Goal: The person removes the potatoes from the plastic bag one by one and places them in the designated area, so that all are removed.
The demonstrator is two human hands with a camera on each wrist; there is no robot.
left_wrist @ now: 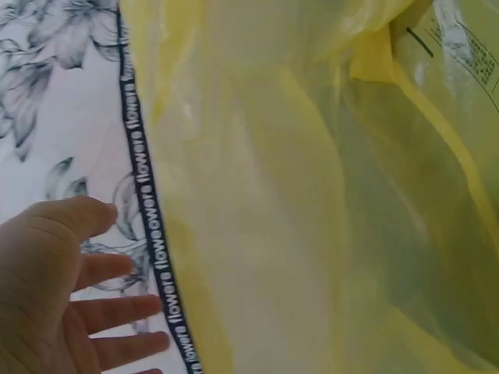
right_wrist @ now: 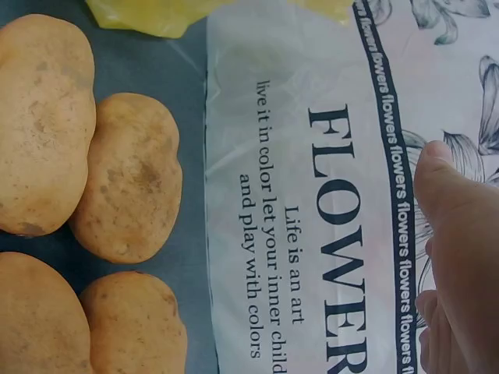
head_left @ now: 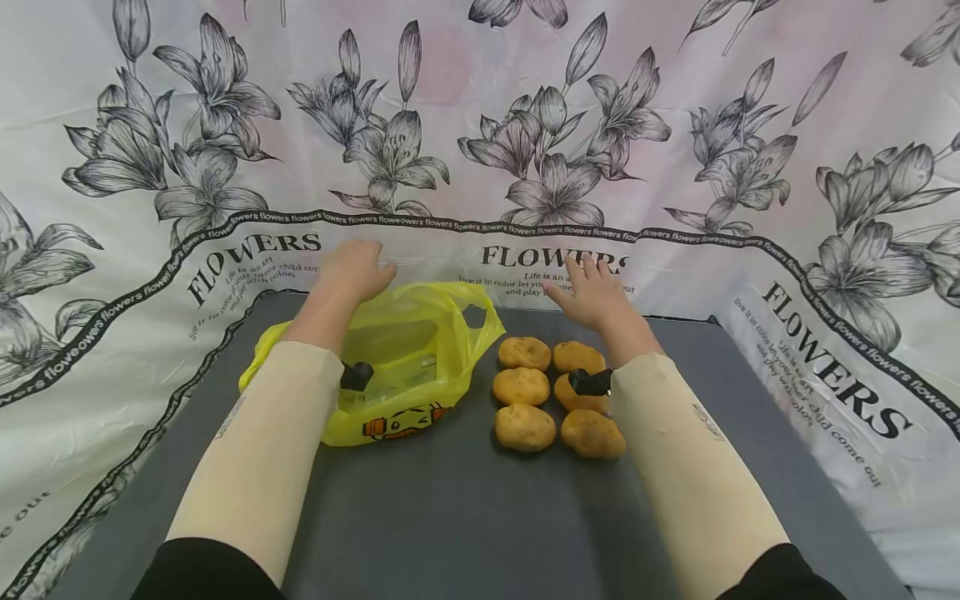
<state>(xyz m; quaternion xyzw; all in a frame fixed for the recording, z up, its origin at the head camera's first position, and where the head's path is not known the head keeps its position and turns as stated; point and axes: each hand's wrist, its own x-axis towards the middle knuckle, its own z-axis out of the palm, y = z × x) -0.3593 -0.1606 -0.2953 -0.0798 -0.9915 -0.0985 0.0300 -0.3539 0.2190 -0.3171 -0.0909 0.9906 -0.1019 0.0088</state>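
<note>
A yellow plastic bag [head_left: 405, 408] with a cartoon print lies with its mouth spread on the left of the grey table. Over the bag's far left side my left hand [head_left: 351, 268] is raised, and in the left wrist view its fingers [left_wrist: 117, 312] are spread, touching nothing. Several potatoes [head_left: 525, 427] stand in two columns to the right of the bag. Beyond them hovers my right hand [head_left: 592, 292], fingers extended and apart from the potatoes. The right wrist view shows some potatoes [right_wrist: 129, 179] and the hand's thumb side [right_wrist: 460, 234].
The grey table [head_left: 450, 525] reaches toward me in front of the bag and potatoes. A white floral sheet [head_left: 450, 167] with printed lettering hangs behind the table and down both sides. Black camera mounts [head_left: 357, 377] sit at my wrists.
</note>
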